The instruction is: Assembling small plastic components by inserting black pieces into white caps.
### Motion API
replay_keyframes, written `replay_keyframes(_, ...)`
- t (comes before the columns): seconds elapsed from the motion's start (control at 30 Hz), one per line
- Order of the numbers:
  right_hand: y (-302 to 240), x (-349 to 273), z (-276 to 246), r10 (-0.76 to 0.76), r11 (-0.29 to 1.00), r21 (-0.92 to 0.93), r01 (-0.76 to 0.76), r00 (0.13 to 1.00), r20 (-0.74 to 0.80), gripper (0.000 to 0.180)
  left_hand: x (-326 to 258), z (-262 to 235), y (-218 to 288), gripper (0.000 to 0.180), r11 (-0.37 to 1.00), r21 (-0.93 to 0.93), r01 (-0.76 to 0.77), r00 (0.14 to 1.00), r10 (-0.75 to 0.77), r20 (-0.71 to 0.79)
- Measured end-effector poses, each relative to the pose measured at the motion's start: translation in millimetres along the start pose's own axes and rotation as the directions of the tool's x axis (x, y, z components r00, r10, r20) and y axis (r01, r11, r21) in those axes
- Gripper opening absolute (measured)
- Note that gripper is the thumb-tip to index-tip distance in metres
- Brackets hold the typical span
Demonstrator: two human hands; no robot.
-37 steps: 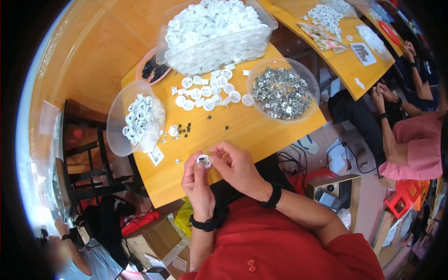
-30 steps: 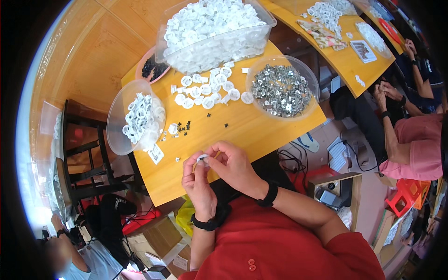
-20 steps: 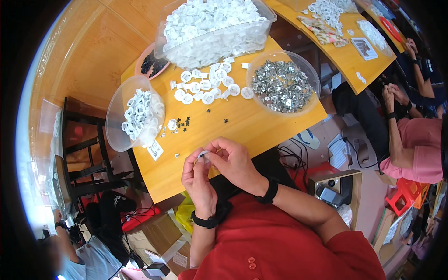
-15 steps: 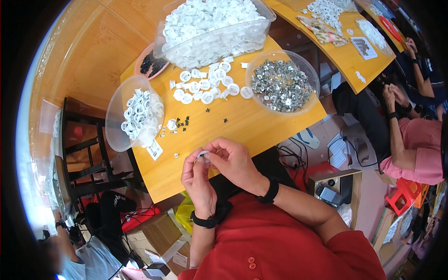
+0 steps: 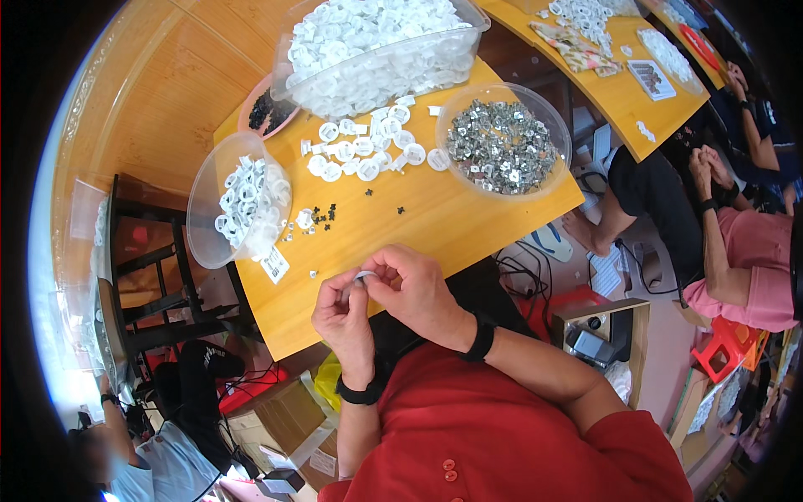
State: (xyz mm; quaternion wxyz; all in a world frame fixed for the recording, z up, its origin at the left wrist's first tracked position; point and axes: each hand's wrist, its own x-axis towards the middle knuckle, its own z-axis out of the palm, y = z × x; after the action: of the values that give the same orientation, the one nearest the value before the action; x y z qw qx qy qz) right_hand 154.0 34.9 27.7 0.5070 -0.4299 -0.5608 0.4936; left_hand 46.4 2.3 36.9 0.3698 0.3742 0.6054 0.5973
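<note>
Head view: pinched between left hand (image 5: 345,308) and right hand (image 5: 408,284), both with thumb and fingers closed together on it, a small white round plastic part (image 5: 365,274), tilted nearly edge-on over the near side of the wooden table (image 5: 468,226). Largely covered by fingertips; inner side not visible. Could skid out under uneven thumb pressure, with so little rim to grip, and drop past the table edge. Could also scatter the loose black cross-shaped pieces (image 5: 325,217) farther in with a careless knuckle.
</note>
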Motion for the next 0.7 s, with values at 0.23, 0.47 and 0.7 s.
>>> replay_keyframes(0.23, 1, -6, 6, 0.279, 0.917, 0.282, -0.283, 0.959, 0.054, 0.008, -4, 2, -5, 0.013, 0.945, -0.292, 0.149, 0.989, -0.144, 0.039)
replay_keyframes(0.47, 3, -9, 11, 0.154, 0.976, 0.166, -0.145, 0.987, -0.043, 0.010, -4, 5, -6, 0.015, 0.944, -0.283, 0.169, 0.985, -0.168, 0.027)
replay_keyframes(0.7, 4, -13, 12, 0.157, 0.976, 0.156, -0.149, 0.987, -0.038, 0.010, -6, 5, -12, 0.014, 0.950, -0.282, 0.132, 0.990, -0.140, -0.011)
